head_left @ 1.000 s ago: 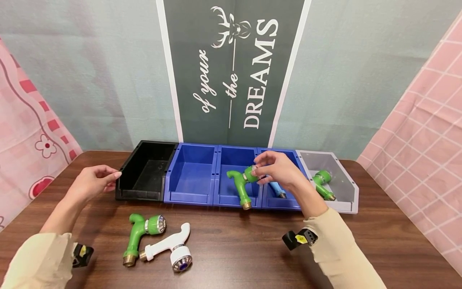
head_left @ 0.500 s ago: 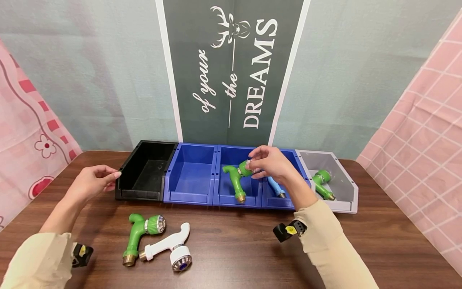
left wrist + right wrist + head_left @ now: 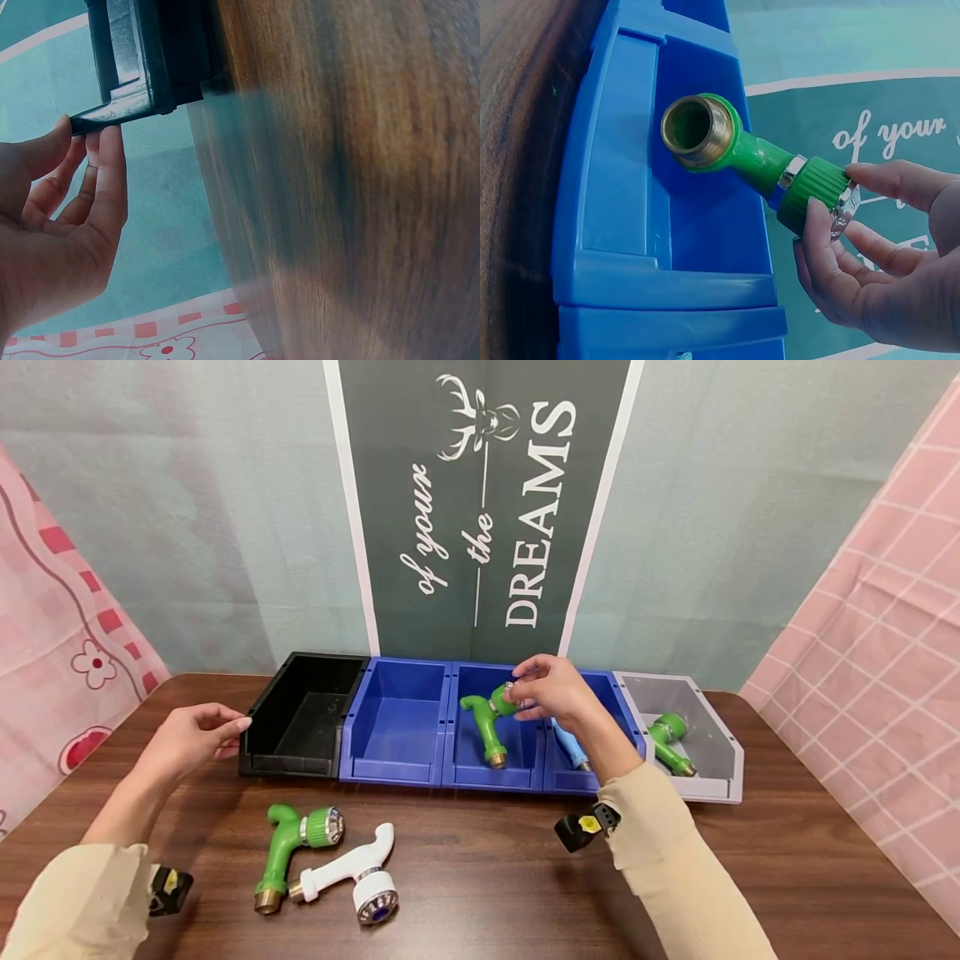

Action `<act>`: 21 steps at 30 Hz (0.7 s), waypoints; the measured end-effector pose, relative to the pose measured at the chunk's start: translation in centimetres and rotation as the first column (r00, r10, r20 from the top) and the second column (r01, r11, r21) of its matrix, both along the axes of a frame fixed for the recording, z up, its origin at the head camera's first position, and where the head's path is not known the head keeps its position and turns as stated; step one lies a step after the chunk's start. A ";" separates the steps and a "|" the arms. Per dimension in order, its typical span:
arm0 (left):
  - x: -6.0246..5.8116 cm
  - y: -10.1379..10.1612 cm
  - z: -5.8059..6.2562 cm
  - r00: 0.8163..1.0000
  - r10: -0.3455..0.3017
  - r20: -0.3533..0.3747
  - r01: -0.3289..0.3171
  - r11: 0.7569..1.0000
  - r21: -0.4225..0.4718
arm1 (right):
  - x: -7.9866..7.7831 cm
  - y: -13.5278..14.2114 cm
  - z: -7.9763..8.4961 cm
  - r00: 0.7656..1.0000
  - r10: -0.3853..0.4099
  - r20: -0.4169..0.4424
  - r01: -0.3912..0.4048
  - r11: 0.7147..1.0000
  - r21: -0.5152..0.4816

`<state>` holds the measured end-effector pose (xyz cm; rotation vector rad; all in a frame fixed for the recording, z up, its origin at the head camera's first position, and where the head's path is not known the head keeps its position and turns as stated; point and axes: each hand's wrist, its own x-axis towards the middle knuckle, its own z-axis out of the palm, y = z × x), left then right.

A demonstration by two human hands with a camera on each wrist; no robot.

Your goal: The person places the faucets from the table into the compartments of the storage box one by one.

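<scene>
With its fingertips my right hand (image 3: 553,692) pinches the ribbed knob of a green tap (image 3: 487,727), which hangs over the middle blue bin (image 3: 495,781). In the right wrist view the tap's brass threaded end (image 3: 697,131) points toward the camera, inside the bin's outline. My left hand (image 3: 191,739) grips the left rim of the black bin (image 3: 292,764) between thumb and fingers; the left wrist view shows the thumb (image 3: 56,146) on that rim. On the table in front lie another green tap (image 3: 281,852) and a white tap (image 3: 348,868).
Right of the middle bin, a blue bin (image 3: 611,689) holds a blue tap (image 3: 572,748), partly hidden by my right hand. A grey bin (image 3: 720,752) at the row's end holds a green tap (image 3: 667,739). Another blue bin (image 3: 401,727) adjoins the black one.
My right hand has moved left and farther from me with the green tap, bringing it from the middle blue bin's front edge to over its inside. The left hand stays in place.
</scene>
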<state>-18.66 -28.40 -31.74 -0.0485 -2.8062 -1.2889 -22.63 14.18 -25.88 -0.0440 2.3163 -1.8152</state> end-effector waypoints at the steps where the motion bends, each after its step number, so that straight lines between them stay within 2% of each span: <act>1: 0.0 0.0 0.0 1.000 0.002 -0.001 -0.002 1.000 -0.003 | -0.1 0.0 0.0 1.000 -0.003 -0.001 0.003 1.000 -0.013; 5: 0.0 0.1 0.0 1.000 0.000 -0.002 0.000 1.000 -0.001 | -0.4 -0.3 -0.2 1.000 -0.024 -0.004 0.024 0.999 -0.038; 11: 0.0 0.2 0.1 1.000 0.004 0.005 -0.004 1.000 0.004 | -0.9 -0.7 -0.8 0.998 -0.057 -0.005 0.057 0.998 -0.024; 21: 0.0 0.2 0.1 1.000 0.005 0.006 -0.005 1.000 0.011 | -1.1 -1.2 -1.5 0.999 -0.032 -0.026 0.033 0.998 0.049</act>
